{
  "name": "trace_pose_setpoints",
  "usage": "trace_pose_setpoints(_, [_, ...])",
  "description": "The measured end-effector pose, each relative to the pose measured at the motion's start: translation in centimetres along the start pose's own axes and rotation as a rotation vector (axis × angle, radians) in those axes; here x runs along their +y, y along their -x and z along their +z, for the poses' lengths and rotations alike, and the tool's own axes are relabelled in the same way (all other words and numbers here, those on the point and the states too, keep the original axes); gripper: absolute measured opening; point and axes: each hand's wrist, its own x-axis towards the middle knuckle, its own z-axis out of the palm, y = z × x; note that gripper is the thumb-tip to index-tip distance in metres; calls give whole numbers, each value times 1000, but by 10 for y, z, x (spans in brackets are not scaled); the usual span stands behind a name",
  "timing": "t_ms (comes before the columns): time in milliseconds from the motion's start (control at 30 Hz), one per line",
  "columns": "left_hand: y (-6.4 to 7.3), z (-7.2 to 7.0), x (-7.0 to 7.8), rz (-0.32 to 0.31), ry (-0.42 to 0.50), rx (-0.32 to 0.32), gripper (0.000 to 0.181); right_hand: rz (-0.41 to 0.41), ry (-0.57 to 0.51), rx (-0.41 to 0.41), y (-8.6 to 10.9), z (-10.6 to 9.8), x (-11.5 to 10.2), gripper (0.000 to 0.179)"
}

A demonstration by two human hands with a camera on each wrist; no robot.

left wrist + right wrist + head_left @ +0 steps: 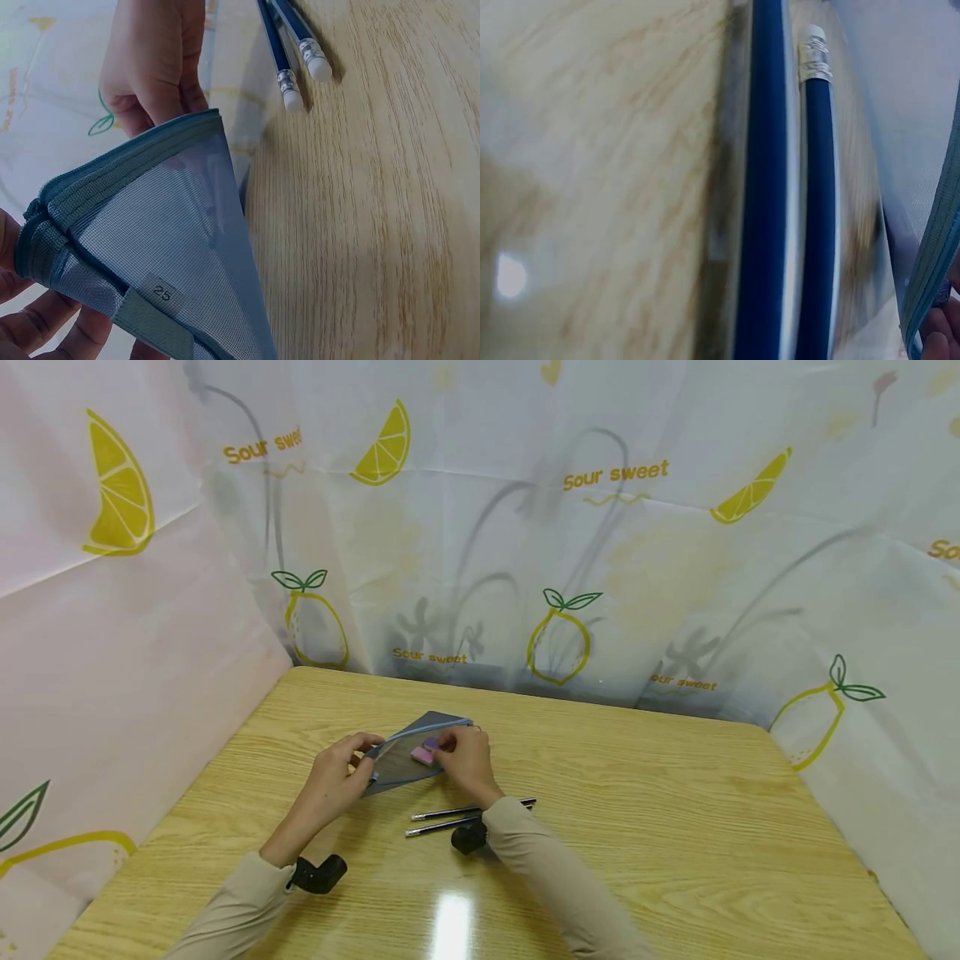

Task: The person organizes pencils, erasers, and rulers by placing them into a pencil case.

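A blue-grey mesh zip pouch point(397, 760) is held up over the table with its zipped side gaping toward me. My left hand point(333, 785) pinches the pouch's left end, fingers bent around the zipper corner in the left wrist view. Reaching into the mouth from the right, my right hand point(467, 762) pinches a small purple eraser point(431, 743) between thumb and fingers. Beside it in the pouch shows a pink eraser point(422, 756). A label point(162, 292) reading 25 marks the mesh.
Two dark blue pencils point(442, 814) with white eraser ends lie on the wooden table point(637, 810), just in front of the pouch and partly under my right wrist. A lemon-printed cloth point(480, 543) stands along the back and sides.
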Motion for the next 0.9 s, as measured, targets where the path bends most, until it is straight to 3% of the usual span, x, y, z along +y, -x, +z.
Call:
trace_pose_setpoints(500, [0,0,0,2,8,-3,28,-34,0,-32,1,2,-1,6])
trace_pose_setpoints(900, [0,0,1,-6,11,-9,29,-16,5,-60,-1,-1,-3,11])
